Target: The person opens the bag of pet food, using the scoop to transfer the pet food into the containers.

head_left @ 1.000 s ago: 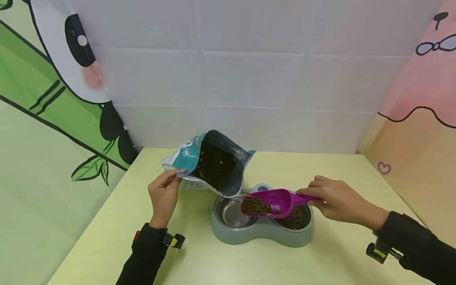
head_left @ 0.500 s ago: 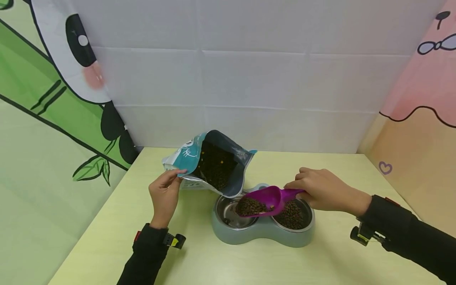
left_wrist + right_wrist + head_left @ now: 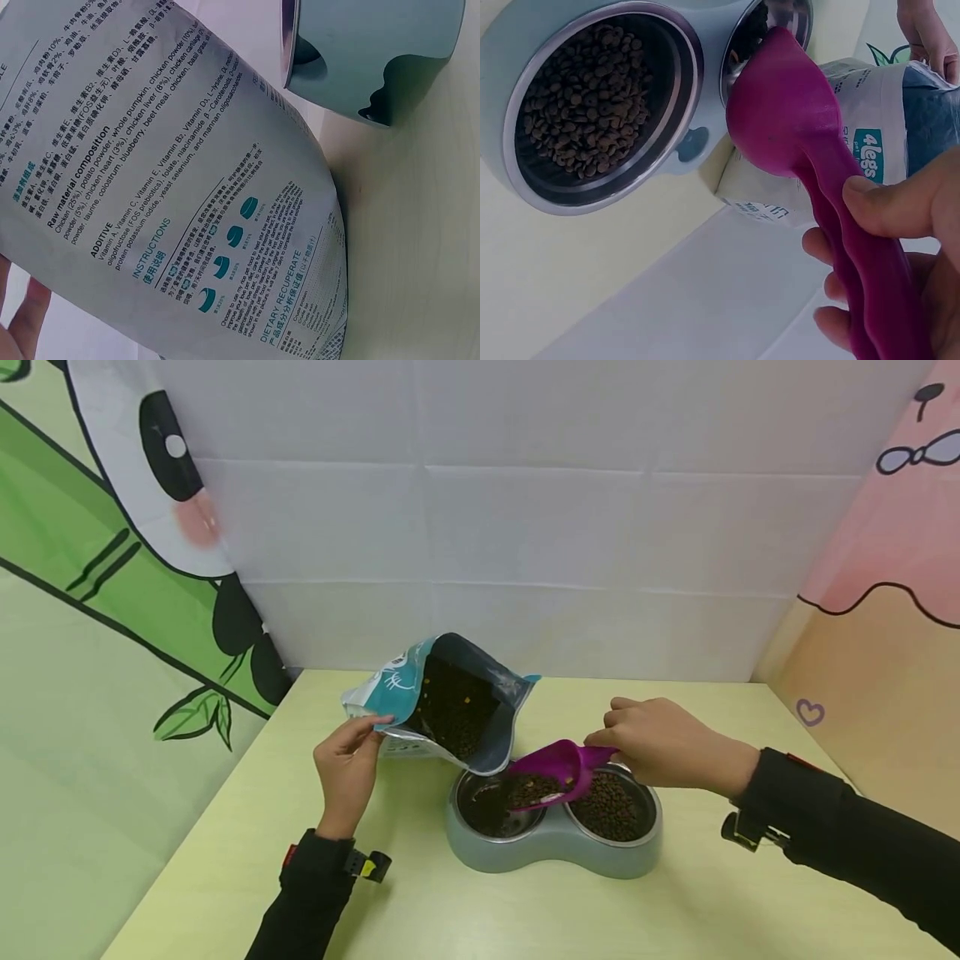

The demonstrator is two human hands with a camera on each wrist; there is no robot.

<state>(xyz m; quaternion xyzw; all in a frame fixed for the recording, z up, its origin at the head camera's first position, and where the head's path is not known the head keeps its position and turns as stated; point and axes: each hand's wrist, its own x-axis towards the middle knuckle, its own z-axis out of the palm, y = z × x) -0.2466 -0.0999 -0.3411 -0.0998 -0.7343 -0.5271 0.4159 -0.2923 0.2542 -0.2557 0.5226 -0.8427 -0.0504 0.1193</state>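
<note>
Purple scoop tipped over the left bowl, and kibble is spilling off its front edge! My right hand grips the handle, thumb pressed along it. Across, my left hand pinches the edge of the open bag, tilted, with brown pellets showing inside. Right bowl carries a heap, both steel bowls sitting in one grey-blue stand on the table.

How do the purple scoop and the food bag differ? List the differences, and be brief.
The scoop is plain purple; the bag is white and teal with print. The scoop is smaller than the bag. The right hand grips the scoop, while the left hand pinches the bag at its edge. Both hold kibble.
</note>
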